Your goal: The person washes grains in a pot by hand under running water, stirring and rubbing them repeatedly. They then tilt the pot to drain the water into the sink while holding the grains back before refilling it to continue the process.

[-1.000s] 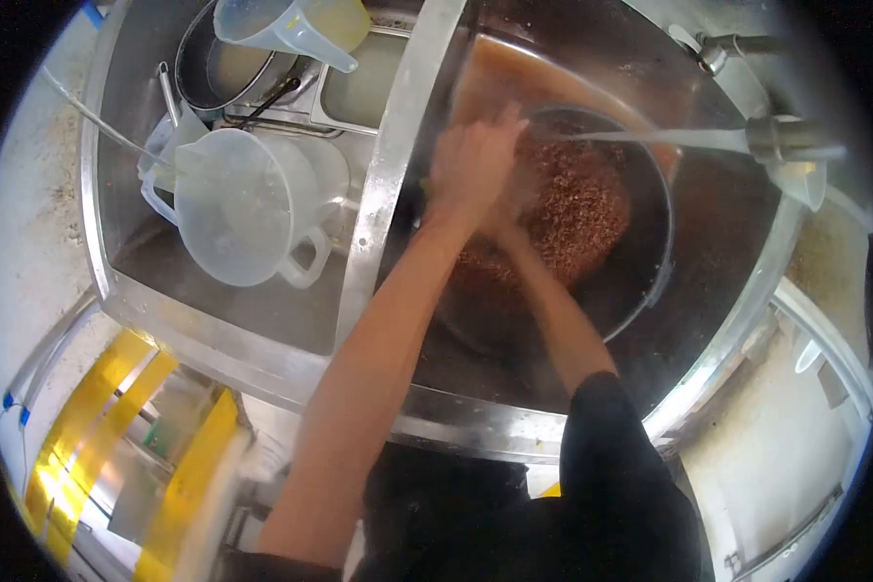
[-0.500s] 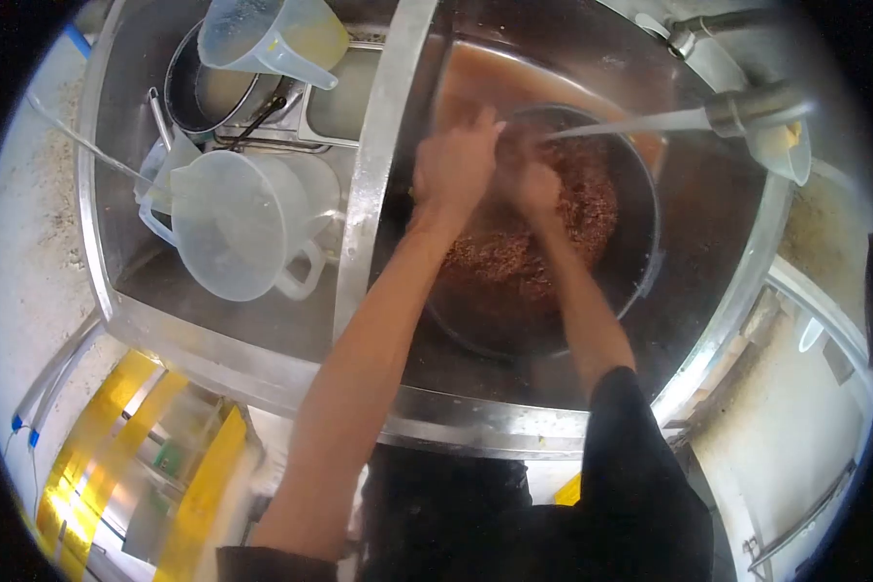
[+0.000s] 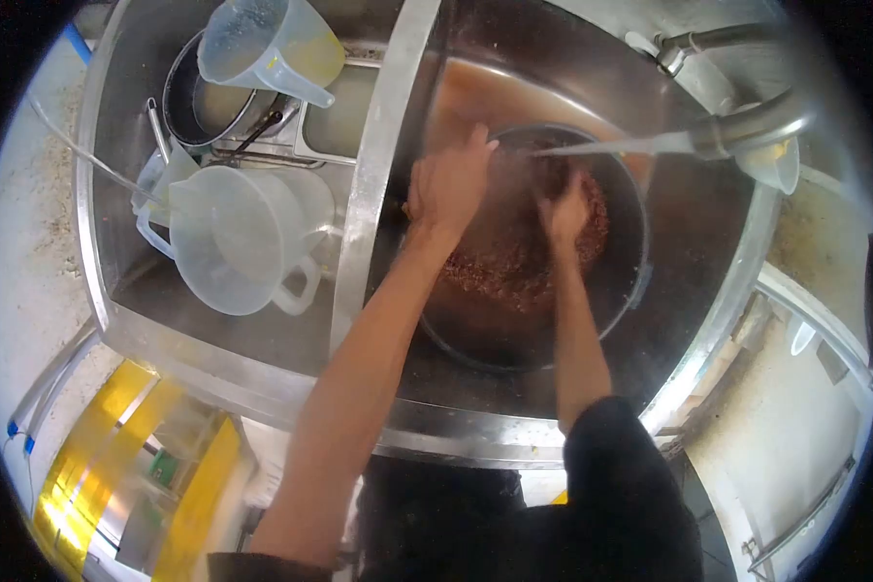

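Left hand: (image 3: 448,189) at the upper-left rim of the pot, fingers bunched, one digit sticking out toward the water; cannot tell if it grips the rim
Right hand: (image 3: 565,211) inside the pot, low over the grains, blurred, thumb apart from loosely spread fingers; nothing seen pinched, fingertips unclear
Grains: (image 3: 504,276) reddish-brown, wet-looking, in the pot, around and below the right hand
Pot: (image 3: 642,279) wide, round, dark, in the right sink basin (image 3: 694,233)
Water stream: (image 3: 630,145) whitish, runs sideways from the faucet (image 3: 742,128) into the upper part of the pot, between and above the hands
Basin floor: reddish-brown liquid by the far side of the pot
Cup: (image 3: 774,167) translucent, yellowish contents, just beside the faucet
Divider: (image 3: 364,209) metal, between the two basins, left of the left hand
Left basin: (image 3: 252,339) holds a large clear plastic pitcher (image 3: 233,238), handle toward the divider; a second pitcher (image 3: 276,48), tilted, yellowish patch on it, partly over a dark-rimmed saucepan (image 3: 213,109); metal pan (image 3: 339,121) beside them
Thin clear line: (image 3: 87,155) reaches the large pitcher from the left; water or tube, cannot tell
Sleeves: (image 3: 616,451) black, forearms bare
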Tool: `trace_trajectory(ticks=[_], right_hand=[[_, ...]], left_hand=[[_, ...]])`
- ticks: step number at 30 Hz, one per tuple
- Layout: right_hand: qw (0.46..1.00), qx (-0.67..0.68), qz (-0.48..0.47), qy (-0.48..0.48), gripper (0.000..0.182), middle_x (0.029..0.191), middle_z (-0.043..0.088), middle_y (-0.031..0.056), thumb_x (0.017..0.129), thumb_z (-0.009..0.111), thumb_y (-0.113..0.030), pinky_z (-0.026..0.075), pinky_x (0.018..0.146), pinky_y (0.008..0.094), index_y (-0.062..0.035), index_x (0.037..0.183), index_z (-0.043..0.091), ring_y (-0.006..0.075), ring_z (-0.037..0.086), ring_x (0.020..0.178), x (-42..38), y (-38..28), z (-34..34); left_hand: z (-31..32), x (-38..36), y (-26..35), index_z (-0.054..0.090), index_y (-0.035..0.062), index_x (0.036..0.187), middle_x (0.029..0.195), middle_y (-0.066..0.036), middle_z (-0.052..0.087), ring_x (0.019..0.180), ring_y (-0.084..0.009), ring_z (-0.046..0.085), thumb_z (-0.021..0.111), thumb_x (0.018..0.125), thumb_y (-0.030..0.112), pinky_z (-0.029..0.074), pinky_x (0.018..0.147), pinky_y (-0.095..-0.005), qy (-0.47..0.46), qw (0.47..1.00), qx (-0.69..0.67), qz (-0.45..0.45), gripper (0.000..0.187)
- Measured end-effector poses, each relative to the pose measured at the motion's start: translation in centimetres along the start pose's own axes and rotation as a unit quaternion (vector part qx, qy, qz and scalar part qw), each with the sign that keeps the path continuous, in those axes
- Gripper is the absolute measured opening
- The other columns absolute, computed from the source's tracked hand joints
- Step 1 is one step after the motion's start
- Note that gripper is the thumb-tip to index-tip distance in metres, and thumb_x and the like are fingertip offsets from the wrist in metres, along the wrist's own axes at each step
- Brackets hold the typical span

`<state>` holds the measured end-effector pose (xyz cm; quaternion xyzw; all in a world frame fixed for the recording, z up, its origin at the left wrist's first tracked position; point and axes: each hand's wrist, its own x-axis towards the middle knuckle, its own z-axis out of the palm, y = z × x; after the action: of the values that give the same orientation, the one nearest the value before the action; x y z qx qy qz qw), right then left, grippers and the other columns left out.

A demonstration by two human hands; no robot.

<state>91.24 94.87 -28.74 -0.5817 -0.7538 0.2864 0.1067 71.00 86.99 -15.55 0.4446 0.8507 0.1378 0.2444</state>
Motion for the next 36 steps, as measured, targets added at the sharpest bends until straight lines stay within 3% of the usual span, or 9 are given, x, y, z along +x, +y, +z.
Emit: trace_trajectory(ticks=[2,5,7,9,15,21,27,33,36], right_hand=[[0.988,-0.101,-0.015,-0.117,0.072,0.091,0.070,0.0218,0.079,0.068,-0.046,0.054,0.075,0.0475,-0.0081,0.136,0.048,0.0424,0.068,0.083,1.7,-2.6,2.9],[0.901,-0.290,-0.026,-0.321,0.061,0.118,0.064,0.0149,0.083,0.062,-0.054,0.040,0.099,0.0550,-0.0167,0.131,0.058,0.0349,0.061,0.108,-1.1,-4.3,7.8],[0.943,-0.207,-0.218,-0.144,0.052,0.128,0.058,0.0153,0.081,0.066,-0.048,0.032,0.103,0.0598,-0.0167,0.123,0.064,0.0351,0.051,0.120,-7.6,-5.1,4.9],[0.889,-0.253,-0.226,-0.309,0.055,0.140,0.045,0.0201,0.077,0.072,-0.042,0.031,0.105,0.0587,-0.0140,0.123,0.064,0.0356,0.039,0.131,-9.9,-4.1,0.8],[0.989,-0.102,-0.105,0.022,0.071,0.149,0.033,0.0229,0.068,0.082,-0.024,0.037,0.104,0.0504,-0.0096,0.132,0.053,0.0409,0.038,0.132,-4.7,-1.0,-5.0],[0.985,-0.025,0.048,-0.165,0.050,0.102,0.067,0.0210,0.077,0.070,-0.046,0.047,0.090,0.0434,-0.0056,0.108,0.066,0.0310,0.058,0.112,3.2,-4.5,4.1],[0.876,-0.242,-0.345,-0.234,0.035,0.129,0.056,0.0197,0.082,0.065,-0.031,0.020,0.112,0.0617,-0.0087,0.110,0.070,0.0390,0.044,0.127,-9.6,-5.9,4.0],[0.898,-0.340,-0.035,-0.276,0.079,0.150,0.030,0.0207,0.075,0.079,-0.032,0.028,0.109,0.0638,-0.0100,0.142,0.043,0.0390,0.031,0.137,-12.6,-5.9,-6.9],[0.987,-0.111,0.080,-0.087,0.107,0.150,0.026,0.0251,0.072,0.082,-0.036,0.040,0.103,0.0550,-0.0131,0.151,0.013,0.0431,0.038,0.131,-8.6,-2.5,-2.6]], left_hand=[[0.0,0.1,0.0,0.052,0.0096,0.103,0.074,-0.023,0.066,0.071,-0.0441,0.065,0.045,0.100,0.034,0.050,0.063,-0.0549,0.003,1.000,0.002,0.008,0.025],[0.4,-0.6,-0.1,0.052,0.0097,0.101,0.074,-0.023,0.065,0.071,-0.0446,0.065,0.045,0.100,0.034,0.050,0.063,-0.0552,0.013,1.000,0.006,0.020,0.025],[0.1,0.2,-0.2,0.052,0.0097,0.100,0.073,-0.023,0.065,0.071,-0.0448,0.065,0.045,0.100,0.034,0.050,0.062,-0.0554,0.033,0.999,0.010,0.026,0.025],[0.5,0.0,-0.3,0.053,0.0093,0.101,0.073,-0.023,0.065,0.071,-0.0445,0.064,0.046,0.099,0.035,0.050,0.062,-0.0551,0.042,0.999,0.001,0.024,0.026],[0.2,0.0,0.0,0.054,0.0089,0.103,0.073,-0.022,0.065,0.070,-0.0438,0.065,0.046,0.100,0.035,0.050,0.062,-0.0541,0.019,1.000,-0.011,0.008,0.028],[0.3,0.0,-0.1,0.053,0.0100,0.104,0.075,-0.022,0.066,0.071,-0.0442,0.065,0.044,0.100,0.036,0.051,0.062,-0.0543,0.030,0.999,0.008,0.018,0.028],[0.3,0.1,-0.1,0.052,0.0101,0.105,0.076,-0.023,0.066,0.071,-0.0446,0.065,0.044,0.100,0.037,0.050,0.062,-0.0548,0.016,1.000,0.014,0.010,0.028],[0.2,-0.2,0.0,0.054,0.0101,0.105,0.077,-0.023,0.066,0.074,-0.0444,0.065,0.043,0.100,0.037,0.051,0.065,-0.0543,0.027,0.999,-0.025,0.015,0.029],[0.4,-0.2,-0.2,0.055,0.0095,0.104,0.079,-0.022,0.066,0.075,-0.0442,0.065,0.044,0.100,0.037,0.051,0.067,-0.0542,0.034,0.999,-0.019,0.012,0.030]])
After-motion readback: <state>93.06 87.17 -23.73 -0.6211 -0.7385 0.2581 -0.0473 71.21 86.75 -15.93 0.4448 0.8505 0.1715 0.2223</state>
